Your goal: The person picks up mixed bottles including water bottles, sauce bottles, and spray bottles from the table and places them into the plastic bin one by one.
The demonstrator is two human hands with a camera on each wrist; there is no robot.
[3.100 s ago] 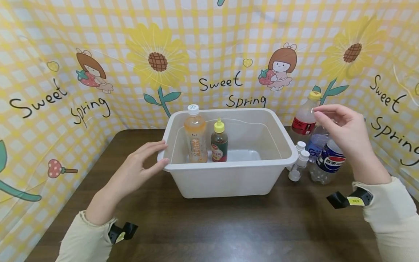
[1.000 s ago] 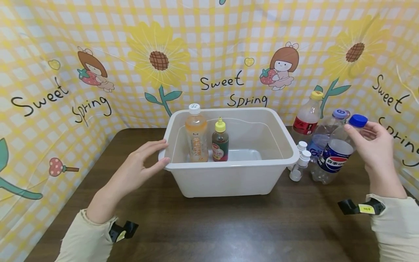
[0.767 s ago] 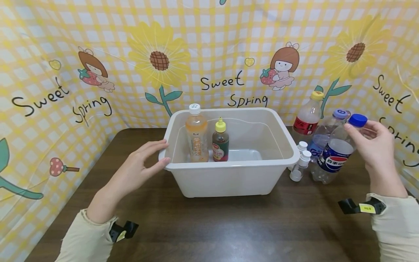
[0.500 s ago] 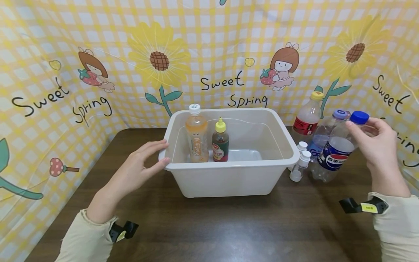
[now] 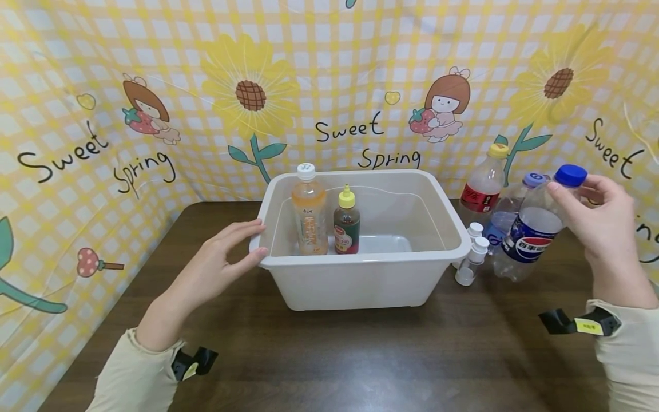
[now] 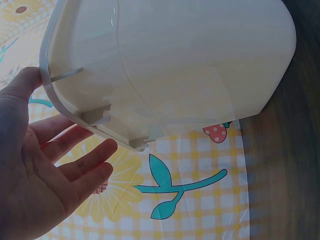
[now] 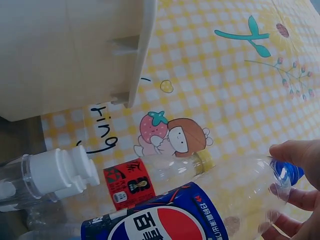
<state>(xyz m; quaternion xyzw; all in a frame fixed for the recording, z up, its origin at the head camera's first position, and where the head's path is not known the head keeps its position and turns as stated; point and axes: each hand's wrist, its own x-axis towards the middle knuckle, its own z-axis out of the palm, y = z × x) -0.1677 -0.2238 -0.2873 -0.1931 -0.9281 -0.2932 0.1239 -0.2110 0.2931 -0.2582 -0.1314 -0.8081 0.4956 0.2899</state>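
My right hand (image 5: 599, 220) grips a clear Pepsi bottle (image 5: 529, 243) by its neck, just under the blue cap. The bottle leans with its cap to the right, its base low over the table. In the right wrist view, the thumb and fingers close round the neck of the Pepsi bottle (image 7: 240, 195). My left hand (image 5: 218, 269) rests at the left end of a white plastic tub (image 5: 355, 283), fingers extended along its rim. In the left wrist view, the thumb and fingertips of the left hand (image 6: 45, 165) lie at the rim of the tub (image 6: 175, 60).
Inside the tub stand an orange drink bottle (image 5: 309, 217) and a dark sauce bottle (image 5: 347, 229) with a yellow cap. Right of the tub are small white-capped bottles (image 5: 469, 266), a red-labelled Coke bottle (image 5: 480, 197) and a purple-capped bottle (image 5: 501, 220). A checked cloth (image 5: 350, 74) hangs behind.
My right hand came down from above the bottles, took the Pepsi bottle by its neck, and has drawn it up and to the right, tilting it. The left hand stayed at the tub.
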